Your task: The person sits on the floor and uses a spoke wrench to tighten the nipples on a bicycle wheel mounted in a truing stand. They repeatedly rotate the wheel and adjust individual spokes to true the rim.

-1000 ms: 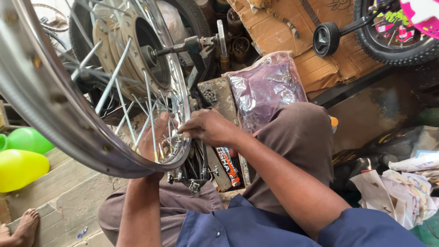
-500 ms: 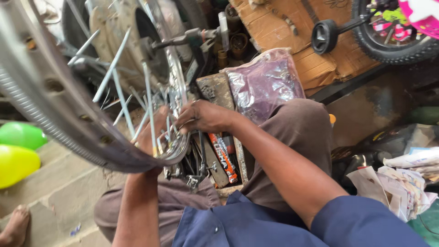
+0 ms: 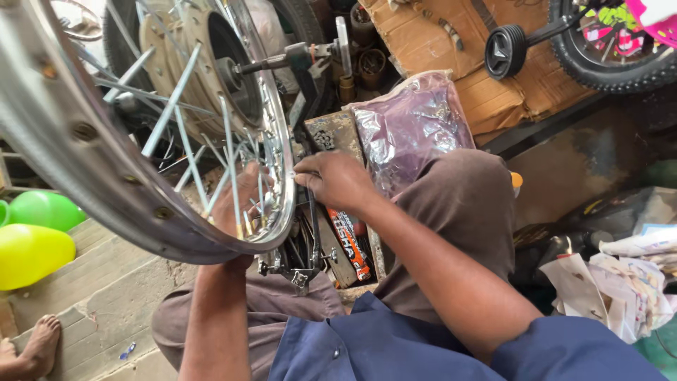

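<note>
Right hand [image 3: 335,182] pinched shut at the edge of the wheel rim [image 3: 278,166], fingertips on something small; cannot tell whether a spoke nipple or a tool. Left hand [image 3: 236,204] behind the spokes [image 3: 229,159], fingers curled loosely round them. Rim stands upright in a truing stand [image 3: 305,106] over the lap. Judgement: small turns only, bracing the neighbouring spoke, checking rim wobble against the stand.

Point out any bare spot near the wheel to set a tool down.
Bare wooden planks between the yellow balloon and the left knee. Crowded: under the rim, where both hands work, and right, among crumpled papers.
</note>
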{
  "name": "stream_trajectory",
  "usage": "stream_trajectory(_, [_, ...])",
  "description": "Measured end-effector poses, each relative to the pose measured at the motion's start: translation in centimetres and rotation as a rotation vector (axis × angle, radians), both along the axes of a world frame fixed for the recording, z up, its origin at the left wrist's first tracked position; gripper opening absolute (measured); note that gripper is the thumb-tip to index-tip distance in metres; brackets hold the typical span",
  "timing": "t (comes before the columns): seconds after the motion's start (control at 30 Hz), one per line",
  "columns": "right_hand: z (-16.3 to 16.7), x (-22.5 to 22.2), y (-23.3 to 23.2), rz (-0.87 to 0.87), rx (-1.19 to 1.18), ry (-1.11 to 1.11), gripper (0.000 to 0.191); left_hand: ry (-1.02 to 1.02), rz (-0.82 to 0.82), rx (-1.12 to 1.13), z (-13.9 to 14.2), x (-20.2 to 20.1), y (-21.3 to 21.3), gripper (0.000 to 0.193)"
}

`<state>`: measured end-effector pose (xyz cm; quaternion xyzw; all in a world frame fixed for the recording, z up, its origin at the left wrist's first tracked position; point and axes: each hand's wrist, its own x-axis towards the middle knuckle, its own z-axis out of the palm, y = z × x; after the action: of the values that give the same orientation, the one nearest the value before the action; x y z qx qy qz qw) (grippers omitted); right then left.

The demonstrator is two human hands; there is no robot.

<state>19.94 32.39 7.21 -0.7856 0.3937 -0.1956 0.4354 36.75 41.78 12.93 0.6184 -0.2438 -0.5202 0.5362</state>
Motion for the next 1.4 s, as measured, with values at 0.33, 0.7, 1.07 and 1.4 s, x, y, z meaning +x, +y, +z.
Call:
stream_trajectory(0.33, [-1.9, 1.1, -1.0, 0.323, 0.095, -0.251, 0.025, 0.217, 0.059, 0.051, 3.4, -0.2, 0.6, 0.037])
stream_trajectory(0.7, [-0.4, 1.5, 0.0, 0.267, -0.106, -0.125, 0.028, 0.166, 0.08, -0.038, 1.1, 0.4, 0.6, 0.033])
stream_trajectory(1.07, [0.0, 4.2, 0.7, 0.096, -0.095, 0.335, 0.018, -0.164, 0.011, -0.246, -4.2, 0.7, -0.3, 0.056])
stream_trajectory(1.4, [-3.4, -2.2, -2.9, -0.036, 0.291, 0.161, 0.022, -0.339, -0.167, -0.4, -6.1, 1.2, 0.9, 0.062])
